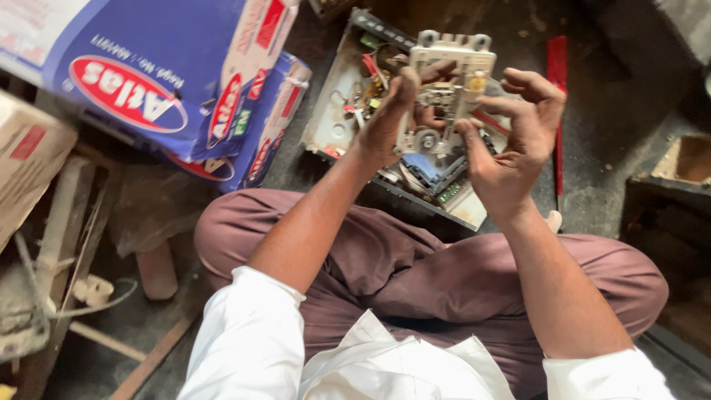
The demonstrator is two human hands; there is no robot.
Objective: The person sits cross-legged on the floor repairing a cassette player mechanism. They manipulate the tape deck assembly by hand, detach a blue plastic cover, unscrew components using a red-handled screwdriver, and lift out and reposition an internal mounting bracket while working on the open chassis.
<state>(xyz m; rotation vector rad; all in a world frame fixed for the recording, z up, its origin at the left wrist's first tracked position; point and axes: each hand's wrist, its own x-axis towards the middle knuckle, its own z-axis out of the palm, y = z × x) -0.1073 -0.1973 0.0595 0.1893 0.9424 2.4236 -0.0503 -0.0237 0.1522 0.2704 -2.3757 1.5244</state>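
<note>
— What are the hands doing?
— The left hand (386, 118) is gripping the grey mechanism (444, 92); the right hand (515, 137) is pinching its edge.
— Where is it sitting?
— Raised above the open chassis (333, 122) on the floor, blue boxes (148, 74) at ten o'clock.

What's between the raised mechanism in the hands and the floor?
In the head view, the opened metal chassis with wiring and circuit boards lies on the floor under the white mechanism held by the left hand and right hand.
</note>
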